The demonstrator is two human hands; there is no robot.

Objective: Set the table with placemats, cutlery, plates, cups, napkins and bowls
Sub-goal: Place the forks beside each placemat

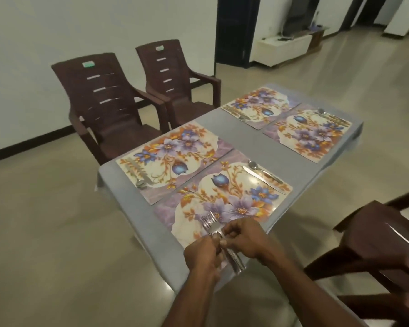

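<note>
Several floral placemats lie on the grey table (243, 135). Over the near placemat (224, 197), my left hand (202, 253) grips a bundle of forks (210, 224) by the handles, tines pointing away from me. My right hand (242, 237) pinches one fork in the bundle near its neck. A knife and spoon (261, 172) lie at the near placemat's right edge. The near-left placemat (172, 156) carries a knife and spoon (138, 175) at its left end. The two far placemats (257, 106) (309, 133) each hold cutlery too.
Two brown plastic chairs (109, 107) (175, 79) stand at the table's left side. Another brown chair (376, 241) is close on my right. A white TV cabinet (286, 47) sits far back across the tiled floor.
</note>
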